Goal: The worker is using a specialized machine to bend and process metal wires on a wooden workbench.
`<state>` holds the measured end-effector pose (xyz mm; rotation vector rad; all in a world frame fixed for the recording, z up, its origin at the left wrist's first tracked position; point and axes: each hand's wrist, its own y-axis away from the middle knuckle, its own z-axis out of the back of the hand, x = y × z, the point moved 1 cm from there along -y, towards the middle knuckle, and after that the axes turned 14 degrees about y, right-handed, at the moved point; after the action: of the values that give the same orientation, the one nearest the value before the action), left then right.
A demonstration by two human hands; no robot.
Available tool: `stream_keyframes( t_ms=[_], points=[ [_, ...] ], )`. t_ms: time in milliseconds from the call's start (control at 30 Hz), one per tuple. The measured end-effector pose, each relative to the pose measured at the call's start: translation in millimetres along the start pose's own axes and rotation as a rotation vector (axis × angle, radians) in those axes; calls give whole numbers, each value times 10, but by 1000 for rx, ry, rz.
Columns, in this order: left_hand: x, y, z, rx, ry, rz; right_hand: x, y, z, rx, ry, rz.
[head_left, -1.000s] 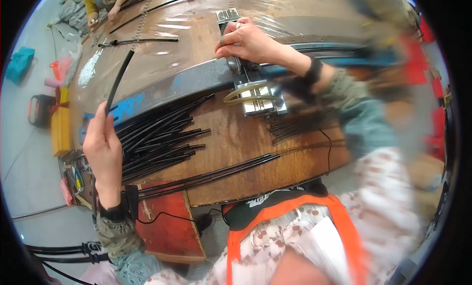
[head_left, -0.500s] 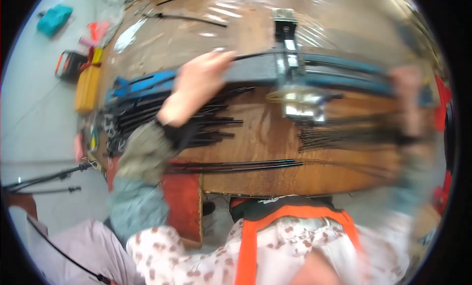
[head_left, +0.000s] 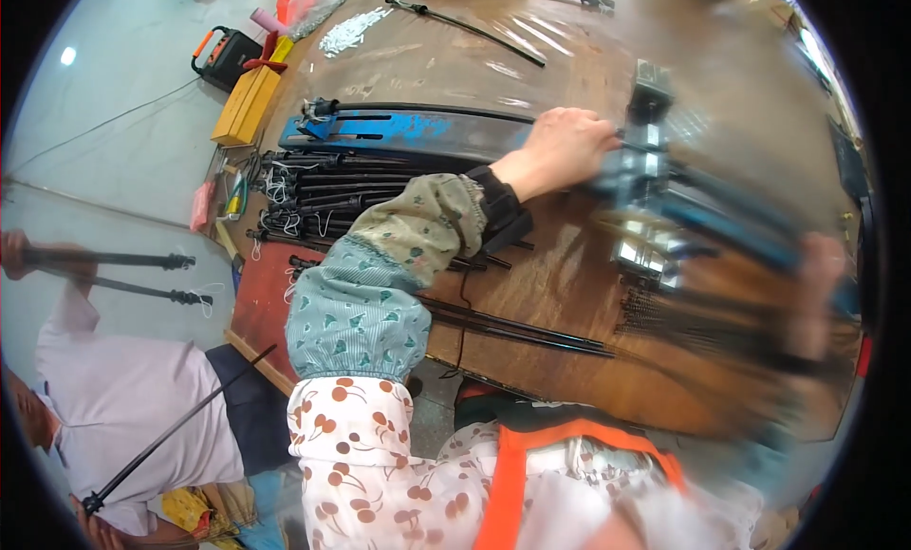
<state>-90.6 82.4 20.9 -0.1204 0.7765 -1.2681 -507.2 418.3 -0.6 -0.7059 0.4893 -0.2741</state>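
My left hand (head_left: pixel 565 149) is closed, fingers curled round a thin black rod (head_left: pixel 432 110) above the long blue metal fixture (head_left: pixel 399 132). The rod's thicker end fitting (head_left: pixel 321 110) rests at the fixture's left end. Just right of the hand stands a metal clamp block (head_left: pixel 650 137) mounted across the fixture. My right hand (head_left: pixel 816 289) is near the fixture's right end, badly smeared by motion, so its fingers and anything in them cannot be made out. Under my left forearm lies a pile of black rods (head_left: pixel 318 185) with fittings and white strings.
Thin rods (head_left: pixel 664 313) lie at the right of the wooden table (head_left: pixel 541 360); longer black rods (head_left: pixel 522 327) lie near its front edge. White bits (head_left: pixel 353 32), a yellow box (head_left: pixel 247 106) and a black case (head_left: pixel 228 58) are far left. A co-worker (head_left: pixel 142 398) holds rods at left.
The whole view has shifted, bringing the co-worker further in. My left hand is closer to the clamp block, and the rod's end fitting now shows on the fixture's left end.
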Motion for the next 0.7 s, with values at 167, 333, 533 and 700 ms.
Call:
stream_keyframes(
  t_ms=[167,333,533,700],
  points=[
    [-4,46,-86,-127,-29,-14,173,-47,99,40,-8,-54],
    [-18,51,-52,-128,-8,-34,302,-41,185,57,-65,20],
    [17,-5,55,109,53,53,1052,-410,677,-27,-37,135],
    [-77,-114,92,219,-125,153,1546,-303,906,43,-197,40]
  ],
)
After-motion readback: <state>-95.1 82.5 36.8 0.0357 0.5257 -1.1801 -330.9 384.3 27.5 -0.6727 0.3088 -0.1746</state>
